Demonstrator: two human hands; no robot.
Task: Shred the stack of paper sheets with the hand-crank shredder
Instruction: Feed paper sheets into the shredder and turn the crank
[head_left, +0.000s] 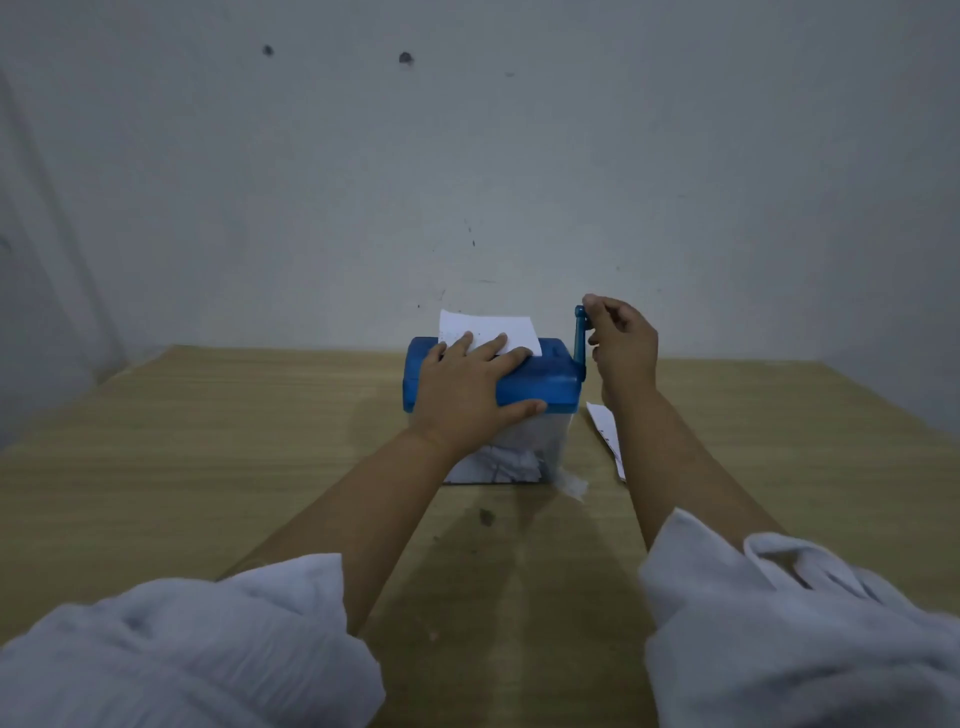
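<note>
Shredder (540, 384) stood mid-table (208, 441), near the wall. One sheet (488, 327) stood upright in the top slot. Left hand (470, 387) lay flat on the blue lid, fingers straight and touching the sheet's base, thumb along the front edge. Right hand (621, 343) pinched the crank (580, 335), which pointed up. Clear bin (514, 462) below held shreds. Remaining paper (605, 434) lay just right of the shredder, partly hidden by the right forearm.
</note>
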